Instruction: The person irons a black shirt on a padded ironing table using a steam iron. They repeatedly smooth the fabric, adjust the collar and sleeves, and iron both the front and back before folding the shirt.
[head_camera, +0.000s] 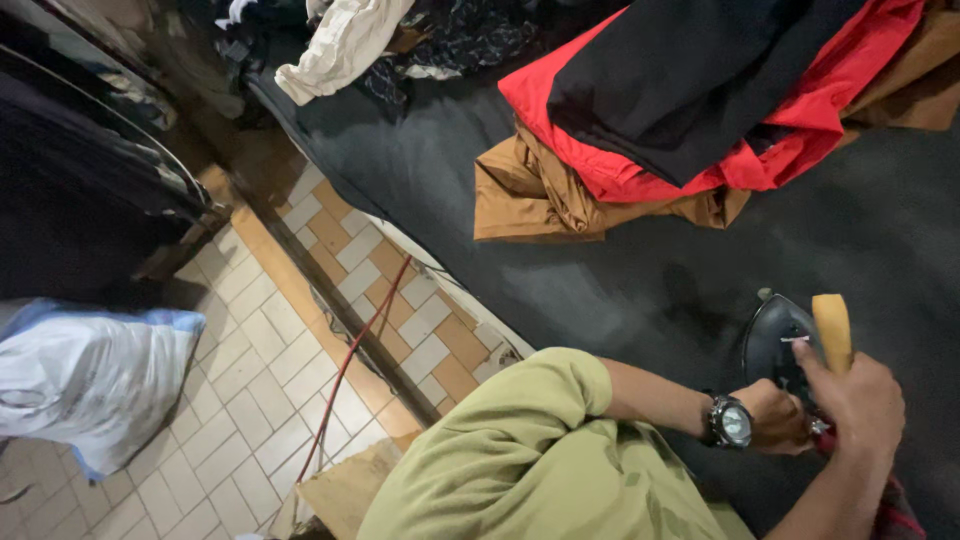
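Note:
A dark iron (775, 340) with a pale wooden handle (832, 325) stands on the dark grey padded table (560, 270) at the lower right. My right hand (862, 398) comes up from the bottom edge and is closed around that handle. My left hand (780, 418), with a wristwatch (732, 422) and an olive-green sleeve (520, 450) behind it, lies against the rear of the iron just under my right hand. Its fingers are curled and partly hidden, so what they hold does not show.
A pile of folded clothes, red (640, 175), black (690, 80) and brown (540, 200), lies on the table's far side. A white cloth (340, 45) lies further back. On the tiled floor at left are a red cable (350, 365), a white-and-blue sack (90, 380) and cardboard (345, 490).

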